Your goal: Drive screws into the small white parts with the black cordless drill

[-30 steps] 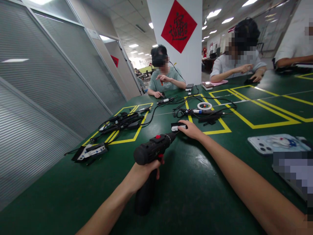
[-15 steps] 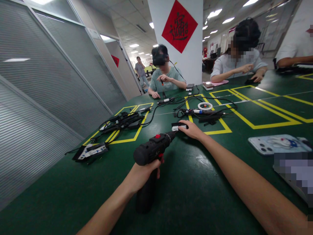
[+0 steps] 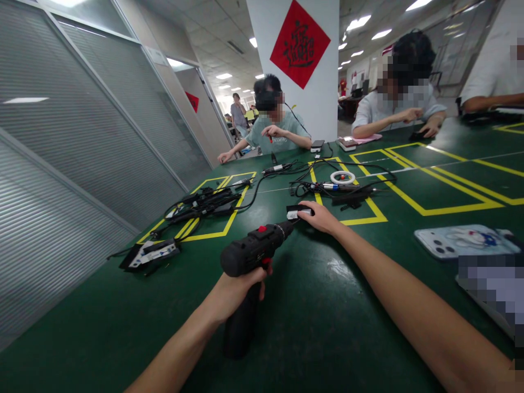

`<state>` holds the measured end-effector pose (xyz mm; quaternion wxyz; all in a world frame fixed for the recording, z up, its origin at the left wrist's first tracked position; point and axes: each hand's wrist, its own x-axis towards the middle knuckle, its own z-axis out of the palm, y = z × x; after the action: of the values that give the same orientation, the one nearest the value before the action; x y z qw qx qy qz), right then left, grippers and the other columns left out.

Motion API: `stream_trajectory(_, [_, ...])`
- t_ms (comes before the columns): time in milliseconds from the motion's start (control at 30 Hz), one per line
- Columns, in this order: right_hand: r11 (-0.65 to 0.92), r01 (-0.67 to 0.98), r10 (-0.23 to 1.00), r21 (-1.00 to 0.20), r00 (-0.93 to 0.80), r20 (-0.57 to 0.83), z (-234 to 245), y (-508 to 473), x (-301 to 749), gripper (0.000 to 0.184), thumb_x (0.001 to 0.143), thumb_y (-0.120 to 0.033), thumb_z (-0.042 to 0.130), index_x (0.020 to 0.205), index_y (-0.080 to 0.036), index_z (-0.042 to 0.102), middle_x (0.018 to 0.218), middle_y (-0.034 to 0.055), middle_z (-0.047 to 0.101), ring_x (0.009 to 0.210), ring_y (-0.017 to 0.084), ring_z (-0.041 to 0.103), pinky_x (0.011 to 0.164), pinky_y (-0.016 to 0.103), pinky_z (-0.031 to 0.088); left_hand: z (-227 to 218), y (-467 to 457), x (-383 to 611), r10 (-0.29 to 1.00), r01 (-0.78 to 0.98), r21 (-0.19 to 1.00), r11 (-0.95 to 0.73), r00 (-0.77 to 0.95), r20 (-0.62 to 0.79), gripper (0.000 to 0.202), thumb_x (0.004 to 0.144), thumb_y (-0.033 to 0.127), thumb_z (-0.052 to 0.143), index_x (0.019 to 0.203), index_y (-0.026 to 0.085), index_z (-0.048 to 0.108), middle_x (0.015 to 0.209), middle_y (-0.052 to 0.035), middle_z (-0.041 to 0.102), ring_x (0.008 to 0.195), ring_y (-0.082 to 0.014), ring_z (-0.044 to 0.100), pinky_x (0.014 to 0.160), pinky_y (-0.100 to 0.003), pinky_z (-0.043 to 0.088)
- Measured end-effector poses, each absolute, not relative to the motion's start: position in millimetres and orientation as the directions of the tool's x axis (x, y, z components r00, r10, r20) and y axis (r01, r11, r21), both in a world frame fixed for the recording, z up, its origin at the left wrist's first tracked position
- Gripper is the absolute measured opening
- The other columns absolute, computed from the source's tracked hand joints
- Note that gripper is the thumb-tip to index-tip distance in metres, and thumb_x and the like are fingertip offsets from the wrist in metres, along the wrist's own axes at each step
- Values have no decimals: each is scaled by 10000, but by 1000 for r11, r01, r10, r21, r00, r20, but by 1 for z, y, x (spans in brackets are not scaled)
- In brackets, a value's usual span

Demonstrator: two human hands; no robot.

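Note:
My left hand [image 3: 241, 292] is wrapped round the grip of a black cordless drill [image 3: 249, 252] with a red button on top and a red trigger. The drill's chuck points forward and right, and its tip meets or nearly meets a small white and black piece [image 3: 293, 213]; I cannot tell whether they touch. That piece is pinched in my right hand [image 3: 319, 215], its fingers curled over the far and right side. The piece's underside and the part beneath my fingers are hidden.
Black cables and tools [image 3: 204, 204] lie at the left, with a black and white piece [image 3: 151, 254] nearer me. Ahead are a white tape roll [image 3: 343, 177] and a black tool [image 3: 347, 191]. A phone [image 3: 462, 240] lies right. Co-workers [image 3: 278, 128] sit across the green table [image 3: 335, 327].
My hands, the drill and the small piece keep nearly the same place. The co-worker opposite has moved one hand off to the left, toward the table's edge.

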<state>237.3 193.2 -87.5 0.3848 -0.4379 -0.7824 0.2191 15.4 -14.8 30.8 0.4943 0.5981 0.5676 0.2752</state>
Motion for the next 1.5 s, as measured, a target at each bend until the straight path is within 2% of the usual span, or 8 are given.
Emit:
stream_trajectory(167, [520, 514, 854, -682, -319, 411, -86, 192, 237, 442, 870, -428, 567, 1247, -199, 589, 1194, 95, 618, 1095, 211, 577, 987, 349, 416, 29, -14, 16, 953, 432, 890, 144, 180, -242, 171, 793, 237, 490, 903, 153, 591, 577, 2, 566, 574, -186, 581, 603, -306, 420])
stream_trajectory(433, [521, 513, 853, -682, -317, 414, -87, 192, 237, 445, 872, -436, 563, 1249, -201, 588, 1200, 96, 617, 1095, 212, 581, 988, 352, 417, 18, -13, 10, 956, 406, 901, 153, 172, -239, 191, 811, 280, 511, 935, 160, 592, 624, -8, 596, 580, -178, 575, 590, -298, 415])
stream_trajectory(600, [520, 513, 854, -683, -314, 415, -88, 192, 237, 438, 868, -431, 571, 1245, -208, 590, 1214, 92, 614, 1110, 213, 575, 994, 351, 413, 16, -12, 10, 960, 383, 909, 163, 153, -236, 192, 795, 285, 531, 919, 156, 598, 716, -29, 634, 573, -165, 567, 572, -285, 406])
stream_trajectory(833, [525, 506, 851, -684, -330, 409, -87, 193, 239, 420, 868, -366, 564, 1256, -205, 582, 1222, 87, 613, 1119, 216, 570, 1006, 349, 406, 16, -12, 11, 956, 386, 909, 157, 173, -238, 165, 794, 268, 516, 885, 155, 595, 614, -12, 592, 561, -165, 562, 565, -277, 398])
stream_trajectory(1033, [520, 505, 853, -688, -337, 397, -85, 191, 239, 428, 863, -335, 563, 1267, -196, 574, 1227, 89, 608, 1122, 220, 564, 1012, 351, 399, 18, -13, 11, 950, 418, 898, 141, 196, -241, 161, 813, 261, 506, 893, 153, 594, 635, -18, 601, 591, -172, 573, 603, -292, 415])
stream_trajectory(1300, [520, 504, 854, -689, -332, 401, -85, 190, 239, 426, 866, -333, 556, 1266, -188, 574, 1222, 95, 607, 1115, 222, 565, 1007, 351, 401, 12, -12, 9, 957, 364, 923, 126, 199, -209, 153, 807, 263, 527, 896, 161, 598, 727, -19, 621, 575, -153, 565, 577, -280, 404])
stream_trajectory(1500, [521, 509, 853, -685, -338, 398, -86, 192, 239, 432, 866, -334, 559, 1271, -187, 569, 1229, 93, 604, 1121, 216, 560, 1009, 345, 397, 7, -11, 6, 956, 365, 919, 152, 181, -230, 216, 811, 286, 536, 971, 153, 593, 745, -33, 632, 592, -160, 569, 572, -277, 406])
